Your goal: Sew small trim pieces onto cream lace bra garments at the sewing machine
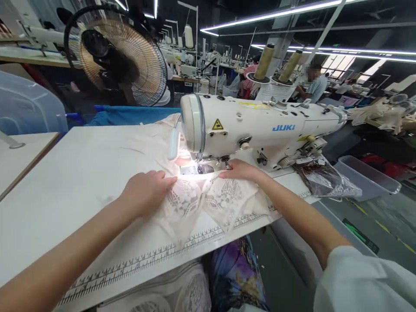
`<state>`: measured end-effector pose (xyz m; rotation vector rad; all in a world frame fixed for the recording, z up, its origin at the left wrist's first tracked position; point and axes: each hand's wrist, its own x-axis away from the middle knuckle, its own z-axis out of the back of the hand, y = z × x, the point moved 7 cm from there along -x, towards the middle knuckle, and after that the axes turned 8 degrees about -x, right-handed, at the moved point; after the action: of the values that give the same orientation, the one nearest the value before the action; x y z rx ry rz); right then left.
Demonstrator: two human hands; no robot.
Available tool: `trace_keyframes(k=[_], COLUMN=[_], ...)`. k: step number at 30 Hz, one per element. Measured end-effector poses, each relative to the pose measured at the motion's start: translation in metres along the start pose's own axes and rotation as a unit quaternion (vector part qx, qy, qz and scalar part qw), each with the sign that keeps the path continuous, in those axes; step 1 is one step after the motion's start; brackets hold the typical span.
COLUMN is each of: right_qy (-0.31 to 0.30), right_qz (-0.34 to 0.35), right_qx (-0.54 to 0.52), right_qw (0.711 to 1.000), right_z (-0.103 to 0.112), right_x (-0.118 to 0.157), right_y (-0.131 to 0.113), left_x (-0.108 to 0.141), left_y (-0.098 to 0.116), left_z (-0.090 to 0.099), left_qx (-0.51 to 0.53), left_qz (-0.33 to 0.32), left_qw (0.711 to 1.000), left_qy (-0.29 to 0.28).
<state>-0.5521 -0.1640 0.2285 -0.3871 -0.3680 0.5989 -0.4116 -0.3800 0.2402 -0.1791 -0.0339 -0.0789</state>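
Note:
A pale lace garment lies across the front of the white table, its top edge stretched beneath the needle area of a white JUKI sewing machine. My left hand is closed on the garment's edge, left of the lit needle plate. On the plate's right side, my right hand pinches the same edge beside the machine's presser area. The lace panels hang down from that edge toward the ruler strip at the table front. More pale fabric is bunched behind the needle.
A large fan stands behind the table at the left. Thread cones rise behind the machine. A plastic bag lies on the right beside a clear bin. A person is in the background.

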Motion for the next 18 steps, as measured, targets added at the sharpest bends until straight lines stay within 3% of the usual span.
trace_keyframes(k=[4,6,8,11,13,18], right_qy=[0.085,0.163,0.198,0.153,0.13,0.101], right_qz=[0.0,0.062,0.168,0.309,0.34,0.334], right_qx=[0.087,0.148,0.174,0.144,0.158,0.233], right_qw=[0.993,0.973,0.95,0.928,0.918,0.908], right_z=[0.006,-0.001,-0.021,-0.06,-0.072,-0.06], right_x=[-0.008,0.009,0.034,0.065,0.07,0.05], right_y=[-0.008,-0.026,-0.049,-0.066,-0.063,-0.04], left_x=[-0.009,0.0,0.006,0.006,0.003,-0.008], left_y=[0.055,0.08,0.093,0.093,0.084,0.061], left_z=[0.01,0.005,-0.008,-0.026,-0.035,-0.048], left_qx=[0.0,0.002,-0.012,-0.029,-0.026,0.009], left_qz=[-0.078,-0.129,-0.158,-0.192,-0.208,-0.192], left_qw=[0.986,0.968,0.958,0.954,0.951,0.945], left_qy=[0.145,0.215,0.238,0.229,0.227,0.266])
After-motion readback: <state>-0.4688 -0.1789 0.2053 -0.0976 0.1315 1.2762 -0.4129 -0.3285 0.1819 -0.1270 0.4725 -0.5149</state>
